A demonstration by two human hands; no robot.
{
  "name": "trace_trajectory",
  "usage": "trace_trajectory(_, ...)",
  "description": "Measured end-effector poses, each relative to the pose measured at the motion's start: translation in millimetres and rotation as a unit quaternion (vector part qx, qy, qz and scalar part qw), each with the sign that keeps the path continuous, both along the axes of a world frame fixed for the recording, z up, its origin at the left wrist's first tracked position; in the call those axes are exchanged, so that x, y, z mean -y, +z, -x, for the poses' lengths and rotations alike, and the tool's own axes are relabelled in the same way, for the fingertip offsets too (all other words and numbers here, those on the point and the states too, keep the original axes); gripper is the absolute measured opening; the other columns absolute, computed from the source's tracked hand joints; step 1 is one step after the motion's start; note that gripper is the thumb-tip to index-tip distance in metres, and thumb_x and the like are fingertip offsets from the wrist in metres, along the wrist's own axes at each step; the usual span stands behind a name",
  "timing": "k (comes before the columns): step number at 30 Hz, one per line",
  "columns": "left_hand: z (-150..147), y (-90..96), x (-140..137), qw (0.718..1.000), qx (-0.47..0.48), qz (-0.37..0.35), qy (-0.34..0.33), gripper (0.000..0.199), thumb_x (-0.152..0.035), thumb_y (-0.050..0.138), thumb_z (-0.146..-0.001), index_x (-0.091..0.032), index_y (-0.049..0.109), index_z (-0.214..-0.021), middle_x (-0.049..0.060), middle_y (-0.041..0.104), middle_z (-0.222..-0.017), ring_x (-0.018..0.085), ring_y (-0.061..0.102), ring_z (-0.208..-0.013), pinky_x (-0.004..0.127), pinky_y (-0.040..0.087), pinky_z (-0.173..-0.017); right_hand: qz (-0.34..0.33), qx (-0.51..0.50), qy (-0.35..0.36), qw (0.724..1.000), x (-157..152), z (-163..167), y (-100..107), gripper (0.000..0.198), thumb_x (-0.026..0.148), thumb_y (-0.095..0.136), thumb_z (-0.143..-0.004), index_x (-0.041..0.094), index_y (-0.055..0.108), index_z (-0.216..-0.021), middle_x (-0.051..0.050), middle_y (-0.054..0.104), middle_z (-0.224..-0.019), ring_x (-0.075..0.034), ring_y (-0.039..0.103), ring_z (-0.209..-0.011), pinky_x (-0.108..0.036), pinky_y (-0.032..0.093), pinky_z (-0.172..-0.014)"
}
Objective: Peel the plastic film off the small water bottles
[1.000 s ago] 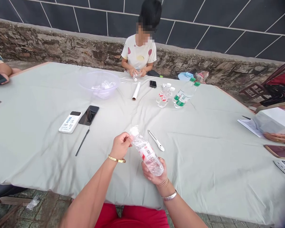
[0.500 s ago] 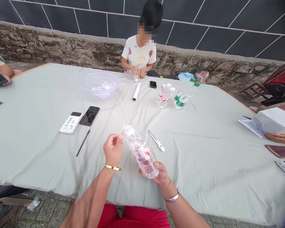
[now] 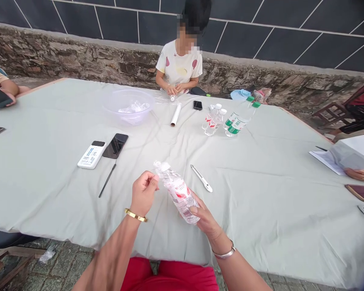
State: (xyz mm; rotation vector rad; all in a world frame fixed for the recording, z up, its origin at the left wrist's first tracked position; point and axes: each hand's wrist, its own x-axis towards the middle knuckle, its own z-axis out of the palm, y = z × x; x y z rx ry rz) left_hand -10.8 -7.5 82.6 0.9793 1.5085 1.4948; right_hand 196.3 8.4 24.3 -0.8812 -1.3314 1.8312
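Note:
A clear water bottle (image 3: pixel 182 195) with a red-and-white label is tilted over the table, its capped end up and to the left. Thin clear plastic film (image 3: pixel 160 165) clings around it and bunches by the cap. My right hand (image 3: pixel 205 216) is wrapped round the bottle's lower end, thumb on the near side. At the cap end, my left hand (image 3: pixel 144 189) is closed in a pinch on the film. A white utility knife (image 3: pixel 201 178) lies just right of the bottle.
On the cloth-covered table (image 3: pixel 261 194) stand a translucent basin (image 3: pixel 109 106) with crumpled film, a roll of film (image 3: pixel 176 115), small bottles (image 3: pixel 212 123) and green-capped bottles (image 3: pixel 237 124). A power bank (image 3: pixel 91 155) and a phone (image 3: pixel 115 145) lie left. A person (image 3: pixel 179 66) sits opposite, handling a bottle.
The bottle has turned about its length in my right hand, bringing the red label front into view. My left hand stays pinched at the cap end. The view has shifted slightly.

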Motion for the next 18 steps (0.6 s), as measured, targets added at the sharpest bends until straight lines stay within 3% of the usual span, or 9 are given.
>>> trace_trajectory(3,9.0,-0.6,1.5,0.993,0.112,-0.013,0.023,0.025,-0.039,0.057,-0.077,-0.02,0.049,-0.063,-0.004,0.052,-0.058,0.011,0.054,-0.059,0.026,0.047,-0.062,-0.017,0.018,-0.034,0.999,-1.0,0.1,-3.6,0.071,0.053,0.064,-0.072,0.029,0.044,-0.136,-0.007,0.047,-0.139,-0.03,0.044,-0.126,-0.048,0.036,-0.103)
trace_trajectory(8,6.3,-4.8,-9.5,0.994,0.088,0.065,0.0,0.03,-0.048,0.063,-0.071,-0.018,0.057,-0.075,0.002,0.062,-0.078,0.014,0.06,-0.069,0.028,0.05,-0.064,-0.065,0.07,-0.046,0.994,-0.6,-4.2,-6.7,0.072,0.05,0.063,-0.076,0.029,0.038,-0.139,-0.007,0.041,-0.144,-0.028,0.038,-0.132,-0.048,0.032,-0.107)
trace_trajectory(11,-3.4,-10.3,-20.2,0.994,0.055,0.087,-0.037,0.032,-0.049,0.063,-0.07,-0.018,0.057,-0.07,0.0,0.06,-0.066,0.012,0.058,-0.061,0.026,0.048,-0.061,-0.12,0.128,-0.037,0.984,2.0,-4.7,-6.9,0.073,0.043,0.064,-0.076,0.029,0.034,-0.141,-0.006,0.038,-0.146,-0.028,0.036,-0.133,-0.048,0.033,-0.107)
trace_trajectory(14,-6.0,-16.6,-25.1,0.997,0.037,0.067,-0.018,0.025,-0.04,0.063,-0.07,-0.018,0.053,-0.061,-0.004,0.054,-0.054,0.01,0.054,-0.054,0.025,0.047,-0.058,-0.172,0.191,-0.047,0.965,5.6,-3.6,-6.8,0.073,0.038,0.062,-0.078,0.028,0.031,-0.143,-0.007,0.041,-0.144,-0.028,0.039,-0.132,-0.049,0.036,-0.105)
trace_trajectory(18,0.2,-20.5,-19.8,0.994,0.08,0.065,0.022,0.022,-0.037,0.06,-0.072,-0.02,0.05,-0.062,-0.005,0.052,-0.054,0.01,0.055,-0.054,0.024,0.048,-0.058,-0.256,0.267,-0.078,0.926,8.0,-2.2,-5.6,0.072,0.033,0.06,-0.079,0.031,0.028,-0.144,-0.006,0.045,-0.14,-0.029,0.044,-0.127,-0.05,0.039,-0.102)
